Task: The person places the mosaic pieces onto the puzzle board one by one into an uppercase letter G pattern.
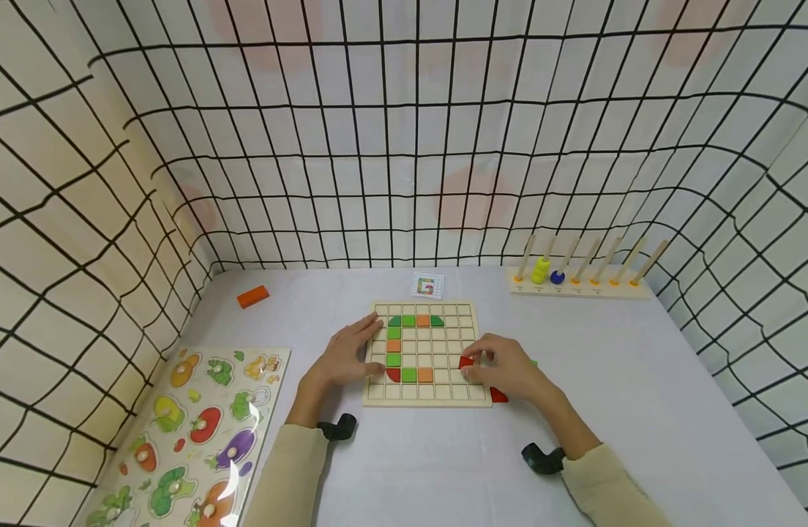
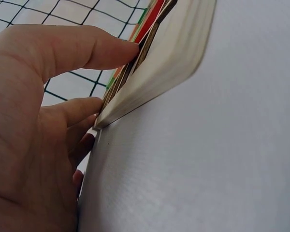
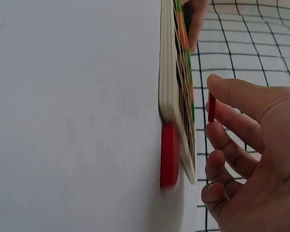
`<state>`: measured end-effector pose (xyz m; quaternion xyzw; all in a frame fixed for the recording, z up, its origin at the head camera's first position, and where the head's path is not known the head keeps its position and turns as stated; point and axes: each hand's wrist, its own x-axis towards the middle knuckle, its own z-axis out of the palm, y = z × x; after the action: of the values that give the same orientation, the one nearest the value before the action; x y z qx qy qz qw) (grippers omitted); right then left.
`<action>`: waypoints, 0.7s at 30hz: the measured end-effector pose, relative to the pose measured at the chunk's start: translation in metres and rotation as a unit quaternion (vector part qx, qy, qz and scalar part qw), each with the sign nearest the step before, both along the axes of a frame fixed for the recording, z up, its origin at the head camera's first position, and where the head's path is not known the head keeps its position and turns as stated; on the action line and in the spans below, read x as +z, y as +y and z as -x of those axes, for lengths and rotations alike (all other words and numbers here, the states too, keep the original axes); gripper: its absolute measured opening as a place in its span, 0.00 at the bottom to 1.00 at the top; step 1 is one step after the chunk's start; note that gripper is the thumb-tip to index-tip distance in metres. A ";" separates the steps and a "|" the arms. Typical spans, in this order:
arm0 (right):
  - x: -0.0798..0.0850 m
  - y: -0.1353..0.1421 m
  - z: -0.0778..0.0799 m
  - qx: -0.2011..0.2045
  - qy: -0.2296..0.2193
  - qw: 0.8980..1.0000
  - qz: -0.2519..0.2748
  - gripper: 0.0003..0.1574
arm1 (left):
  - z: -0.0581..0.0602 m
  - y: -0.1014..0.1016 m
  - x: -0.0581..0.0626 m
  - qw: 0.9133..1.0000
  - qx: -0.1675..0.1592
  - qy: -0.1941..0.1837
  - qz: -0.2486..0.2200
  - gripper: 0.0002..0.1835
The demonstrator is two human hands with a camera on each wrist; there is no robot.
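Observation:
A wooden grid board (image 1: 443,400) lies on the white table, with green, orange and red tiles set in a C-like shape; a red rounded tile (image 1: 394,375) is at its lower left corner. My left hand (image 1: 343,356) rests at the board's left edge, thumb and fingers spread along it and touching its rim. Thumb and fingertips of my right hand (image 1: 503,364) pinch a small red tile (image 3: 211,107), held above the board's right side. Against the board's right edge lies another red tile (image 1: 499,395). Part of a green piece (image 1: 534,362) shows behind the right hand.
A small pattern card (image 1: 427,286) lies beyond the board. Far left is an orange-red block (image 1: 253,296); nearer, a vegetable puzzle board (image 1: 281,356). At the back right stands a peg rack (image 1: 578,290) with yellow and blue beads. Black netting (image 1: 391,197) borders the table.

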<state>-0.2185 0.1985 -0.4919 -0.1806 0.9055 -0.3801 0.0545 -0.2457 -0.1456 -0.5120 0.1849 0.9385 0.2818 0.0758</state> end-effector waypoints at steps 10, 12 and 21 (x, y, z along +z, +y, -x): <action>-0.001 -0.030 -0.004 0.023 -0.033 0.999 -0.021 0.14 | -0.001 0.000 0.000 1.000 0.003 -0.004 -0.008 0.50; -0.003 -0.033 -0.003 0.029 -0.032 0.999 -0.025 0.13 | 0.000 0.000 0.000 1.000 0.003 -0.004 -0.009 0.50; -0.005 -0.039 -0.003 0.038 -0.025 0.998 -0.040 0.14 | -0.001 0.001 0.002 1.000 0.000 -0.004 -0.008 0.50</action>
<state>-0.2153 0.1592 -0.4966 -0.2031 0.9108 -0.3455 0.0993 -0.2445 -0.1450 -0.5098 0.1841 0.9358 0.2902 0.0784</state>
